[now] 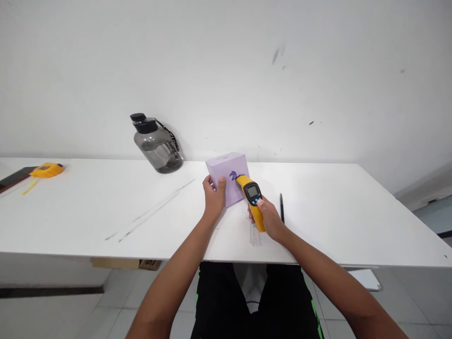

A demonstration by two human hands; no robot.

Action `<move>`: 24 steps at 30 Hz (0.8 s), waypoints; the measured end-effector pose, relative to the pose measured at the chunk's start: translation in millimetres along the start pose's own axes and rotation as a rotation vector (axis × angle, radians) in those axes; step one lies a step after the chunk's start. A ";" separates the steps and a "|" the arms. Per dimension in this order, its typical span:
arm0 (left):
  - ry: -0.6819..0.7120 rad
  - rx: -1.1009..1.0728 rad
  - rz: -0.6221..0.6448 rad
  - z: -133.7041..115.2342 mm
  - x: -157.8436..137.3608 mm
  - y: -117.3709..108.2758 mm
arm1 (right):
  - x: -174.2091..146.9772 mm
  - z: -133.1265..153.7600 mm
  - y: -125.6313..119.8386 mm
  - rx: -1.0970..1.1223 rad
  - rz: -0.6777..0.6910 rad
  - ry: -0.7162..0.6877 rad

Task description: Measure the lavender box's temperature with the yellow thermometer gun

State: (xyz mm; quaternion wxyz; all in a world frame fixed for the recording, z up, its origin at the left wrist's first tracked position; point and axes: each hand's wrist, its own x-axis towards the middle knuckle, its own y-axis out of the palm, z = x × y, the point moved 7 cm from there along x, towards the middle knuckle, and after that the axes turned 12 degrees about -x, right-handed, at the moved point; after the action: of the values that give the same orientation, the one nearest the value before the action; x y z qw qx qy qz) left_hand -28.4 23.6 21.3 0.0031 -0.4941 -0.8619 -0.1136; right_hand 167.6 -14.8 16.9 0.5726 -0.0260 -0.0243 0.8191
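Observation:
A pale purple box [231, 190] with a dark horse-head emblem stands upright on the white table, a little turned. My left hand [213, 197] grips its left side, thumb on the front face and fingers behind the edge. In my right hand [269, 217] is a yellow and black infrared thermometer [253, 200], its nose close to the box's front beside the emblem. Whether the nose touches the box I cannot tell. My right thumb rests by the blue buttons under the small grey screen. The right fingers are partly hidden behind the handle.
Near the wall stands a grey see-through water bottle [160, 149] with a black cap and strap. A black pen [282, 208] lies right of my right hand. A yellow tape measure [48, 170] and a dark flat object [16, 177] lie far left on the table [141, 202].

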 end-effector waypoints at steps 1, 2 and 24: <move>-0.001 0.001 -0.002 0.2 0.2 -0.1 | 0.5 -1.6 0.2 0.009 0.003 0.000; -0.002 0.001 -0.003 0.6 0.4 -0.2 | 1.0 -3.0 0.5 0.016 0.006 -0.003; -0.010 -0.007 0.012 0.8 -0.1 0.3 | -2.4 10.7 4.0 -0.066 0.060 -0.104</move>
State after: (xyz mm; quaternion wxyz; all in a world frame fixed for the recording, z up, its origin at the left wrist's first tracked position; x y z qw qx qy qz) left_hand -28.0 23.8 20.6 -0.0023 -0.4997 -0.8586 -0.1144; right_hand 163.8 -18.5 27.3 0.5445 -0.0031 -0.0805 0.8349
